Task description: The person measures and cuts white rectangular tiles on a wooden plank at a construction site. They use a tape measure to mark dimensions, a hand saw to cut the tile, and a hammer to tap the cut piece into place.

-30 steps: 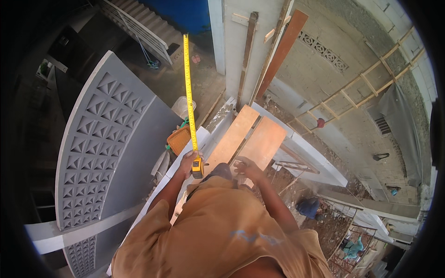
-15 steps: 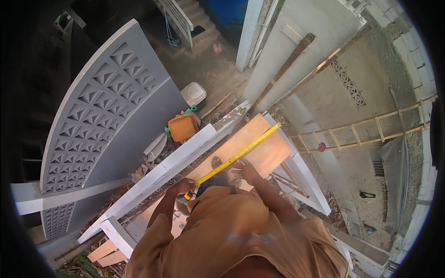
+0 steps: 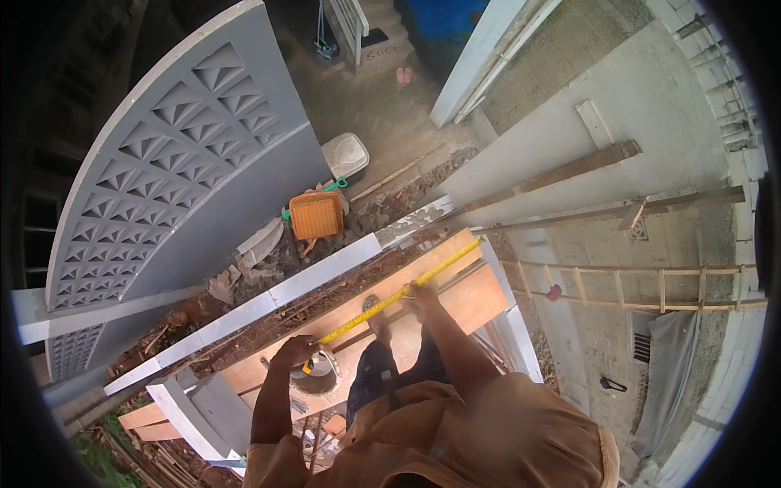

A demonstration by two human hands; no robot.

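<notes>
In my left hand (image 3: pixel 294 350) I grip the yellow-and-black case of a tape measure (image 3: pixel 308 367). Its yellow blade (image 3: pixel 366 313) runs out to the upper right, slanting across the wooden boards (image 3: pixel 460 297) below me. Partway along the blade, my right hand (image 3: pixel 422 294) closes on it, though the fingertips are hard to make out. The blade's far end lies near the boards' far right end. Below the tape case stands a round bucket (image 3: pixel 324 382) with greyish contents. My foot (image 3: pixel 372 306) stands on the boards beside the blade.
A row of white blocks (image 3: pixel 321 272) edges the boards on the left. Beyond it are an orange basket (image 3: pixel 316 215), a white tub (image 3: pixel 346 156) and rubble. A grey patterned wall (image 3: pixel 179 154) rises at the left. A wooden ladder (image 3: pixel 618 290) and timbers (image 3: pixel 553 175) lie at the right.
My view has shifted, showing more of my legs, the boards and the bucket. My right hand, spread beside the blade before, is now on it. The tape stays extended from my left hand.
</notes>
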